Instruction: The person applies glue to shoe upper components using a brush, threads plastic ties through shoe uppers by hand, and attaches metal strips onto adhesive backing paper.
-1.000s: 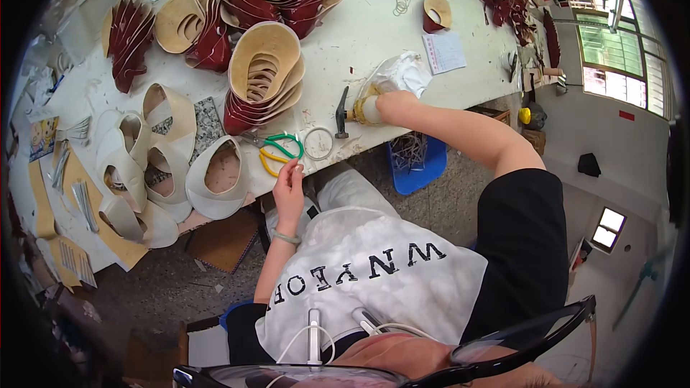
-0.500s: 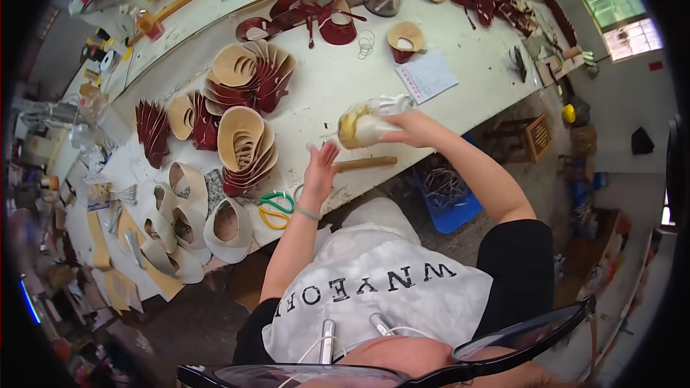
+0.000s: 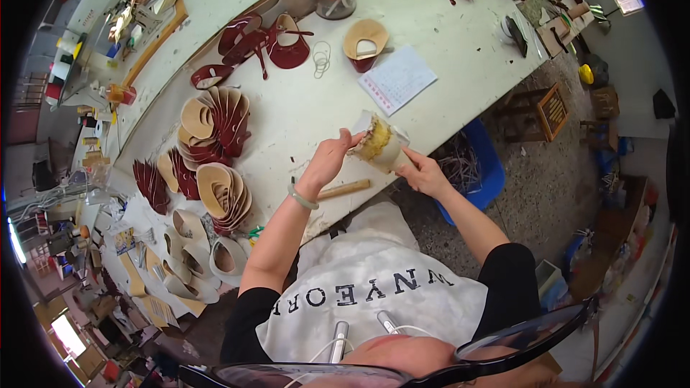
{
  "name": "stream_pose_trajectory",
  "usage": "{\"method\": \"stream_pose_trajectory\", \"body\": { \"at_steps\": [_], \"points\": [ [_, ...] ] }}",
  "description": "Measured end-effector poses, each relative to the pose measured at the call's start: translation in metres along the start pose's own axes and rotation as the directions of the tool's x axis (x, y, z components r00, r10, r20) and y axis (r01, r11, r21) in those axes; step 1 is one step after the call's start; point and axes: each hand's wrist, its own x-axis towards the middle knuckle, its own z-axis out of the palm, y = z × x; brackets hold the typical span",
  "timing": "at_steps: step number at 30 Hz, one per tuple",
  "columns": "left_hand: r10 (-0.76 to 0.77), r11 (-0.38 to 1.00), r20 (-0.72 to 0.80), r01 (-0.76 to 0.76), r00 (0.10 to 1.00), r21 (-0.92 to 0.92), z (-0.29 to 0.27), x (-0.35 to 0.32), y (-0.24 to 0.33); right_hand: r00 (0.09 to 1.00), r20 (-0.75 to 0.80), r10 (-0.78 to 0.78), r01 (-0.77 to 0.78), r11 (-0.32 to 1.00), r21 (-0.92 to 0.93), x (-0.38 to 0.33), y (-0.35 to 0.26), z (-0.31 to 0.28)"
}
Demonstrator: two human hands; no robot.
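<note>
As the right hand (image 3: 427, 175) grips it, the container (image 3: 384, 151) slants lengthwise, rim toward the left hand (image 3: 328, 161) (grasp unclear).

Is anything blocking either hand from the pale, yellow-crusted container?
Nothing visible does. The right hand grips the container directly, and the left hand is right at its other side, seemingly touching. The wooden handle lies nearer the person, beside the left wrist, not between.

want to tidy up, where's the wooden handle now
In the head view, the wooden handle lies near the middle, on the white table by its near edge, just right of the bracelet below the left hand.
</note>
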Motion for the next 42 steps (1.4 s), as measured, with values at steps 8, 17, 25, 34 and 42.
{"method": "stream_pose_trajectory", "body": {
  "at_steps": [8, 17, 25, 34, 42],
  "points": [
    [-0.128, 0.933, -0.049, 0.104, 0.990, -0.345, 0.002, 0.058, -0.052, 0.918, 0.048, 0.393, -0.204, 0.574, -0.793, 0.084, -0.079, -0.062],
    [-0.412, 0.864, -0.415, 0.203, 0.811, -0.460, -0.039, -0.004, -0.069, 0.987, 0.064, -0.144, 0.084, 0.138, -0.987, 0.338, -0.025, -0.098],
    [-0.172, 0.819, -0.629, -0.245, 0.758, -0.520, -0.026, -0.028, -0.043, 0.884, 0.301, -0.358, 0.224, 0.889, 0.400, 0.182, -0.177, 0.046],
    [0.057, 0.175, -0.622, -0.621, 0.781, -0.764, -0.078, -0.108, -0.001, 0.970, 0.219, -0.107, 0.132, 0.986, -0.099, 0.101, -0.116, 0.098],
    [-0.049, 0.231, -0.197, -0.180, 0.979, -0.956, -0.116, -0.172, -0.048, 0.824, 0.566, -0.036, -0.103, 0.972, 0.212, 0.102, -0.124, 0.201]
  ]
}}
